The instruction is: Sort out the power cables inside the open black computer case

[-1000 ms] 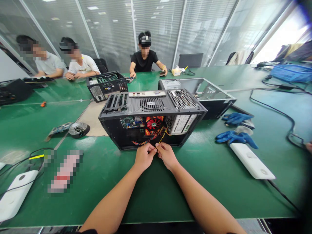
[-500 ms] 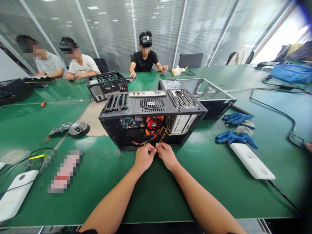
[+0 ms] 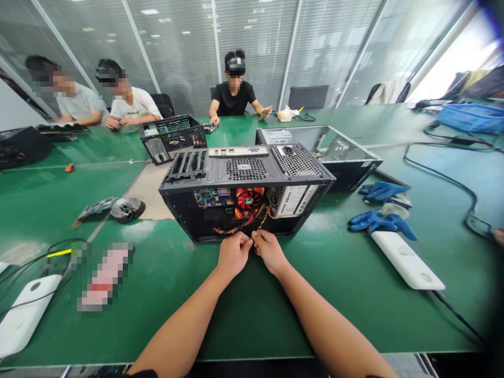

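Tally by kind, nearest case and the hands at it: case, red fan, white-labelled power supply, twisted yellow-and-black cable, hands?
Case: 1
Red fan: 1
White-labelled power supply: 1
Twisted yellow-and-black cable: 1
Hands, left and right: 2
Total: 6

The case's near side stood open; wires crossed it, and another case blocked behind right.

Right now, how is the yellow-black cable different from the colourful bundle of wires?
The yellow-black cable has two colours; the colourful bundle has more. The yellow-black cable runs down to the fingers; the colourful bundle stretches leftward. Both look twisted and come from inside the computer case.
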Available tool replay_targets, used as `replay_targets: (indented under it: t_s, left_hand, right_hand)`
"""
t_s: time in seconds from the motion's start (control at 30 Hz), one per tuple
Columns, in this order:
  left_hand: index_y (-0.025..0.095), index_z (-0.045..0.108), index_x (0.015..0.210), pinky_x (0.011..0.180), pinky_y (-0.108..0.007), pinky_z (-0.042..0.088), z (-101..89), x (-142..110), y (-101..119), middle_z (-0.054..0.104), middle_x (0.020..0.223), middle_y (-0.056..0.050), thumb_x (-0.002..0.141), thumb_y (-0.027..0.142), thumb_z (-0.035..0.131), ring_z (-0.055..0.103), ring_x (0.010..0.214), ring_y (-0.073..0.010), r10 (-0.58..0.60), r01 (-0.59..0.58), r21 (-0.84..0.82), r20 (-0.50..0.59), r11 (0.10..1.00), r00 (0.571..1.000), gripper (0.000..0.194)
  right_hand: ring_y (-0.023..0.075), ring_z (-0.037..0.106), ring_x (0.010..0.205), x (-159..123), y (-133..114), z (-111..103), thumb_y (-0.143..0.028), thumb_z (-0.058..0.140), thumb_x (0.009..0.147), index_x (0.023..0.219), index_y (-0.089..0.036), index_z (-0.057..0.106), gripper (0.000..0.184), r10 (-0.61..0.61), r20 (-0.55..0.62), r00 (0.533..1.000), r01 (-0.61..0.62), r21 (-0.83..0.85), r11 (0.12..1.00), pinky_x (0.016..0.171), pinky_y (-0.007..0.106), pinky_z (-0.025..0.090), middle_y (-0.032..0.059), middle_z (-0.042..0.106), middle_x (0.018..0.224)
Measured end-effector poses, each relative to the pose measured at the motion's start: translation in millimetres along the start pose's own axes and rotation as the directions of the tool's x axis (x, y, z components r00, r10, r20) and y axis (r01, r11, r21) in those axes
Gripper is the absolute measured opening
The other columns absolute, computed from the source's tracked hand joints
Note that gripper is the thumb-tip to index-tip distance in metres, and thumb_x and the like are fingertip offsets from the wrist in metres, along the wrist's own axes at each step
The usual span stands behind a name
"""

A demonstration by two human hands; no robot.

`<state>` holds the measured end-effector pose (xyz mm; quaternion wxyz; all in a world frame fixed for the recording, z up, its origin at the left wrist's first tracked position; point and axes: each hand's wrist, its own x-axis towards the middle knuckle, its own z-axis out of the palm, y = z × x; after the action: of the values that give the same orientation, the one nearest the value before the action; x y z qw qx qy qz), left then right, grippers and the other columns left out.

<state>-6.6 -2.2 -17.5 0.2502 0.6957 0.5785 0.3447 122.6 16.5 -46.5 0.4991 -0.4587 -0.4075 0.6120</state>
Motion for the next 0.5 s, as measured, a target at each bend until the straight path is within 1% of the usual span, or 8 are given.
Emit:
replay_targets:
  t_s: [0.23, 0.5]
  left_hand:
    - [0.019, 0.064, 0.078, 0.064, -0.023, 0.043, 0.5, -0.1, 0.7, 0.071, 0.072, 0.001, 0.083, 0.018, 0.061, 0.065, 0.066, -0.0121, -0.012, 0.012, -0.016, 0.001, 1.0, 1.0, 0.006]
    - [0.019, 0.062, 0.076, 0.064, -0.023, 0.043, 0.3, 0.0, 0.0, 0.07, 0.072, 0.002, 0.083, 0.017, 0.061, 0.064, 0.065, -0.0119, 0.001, -0.001, -0.014, 0.006, 1.0, 1.0, 0.007]
  right_hand:
    - [0.0063, 0.032, 0.041, -1.3, -3.3, 1.0, -0.053, 0.067, 0.075, 0.06, -0.02, 0.045, 0.043, 0.025, 0.012, 1.0, -0.025, 0.015, 1.0, 0.041, 0.023, 0.022, -0.0077, 0.038, 0.048]
    - [0.006, 0.032, 0.04, -0.3, -2.1, 0.3, -0.052, 0.067, 0.075, 0.059, -0.02, 0.044, 0.043, 0.014, 0.021, 1.0, -0.014, 0.019, 1.0, 0.04, 0.023, 0.021, -0.0075, 0.038, 0.048]
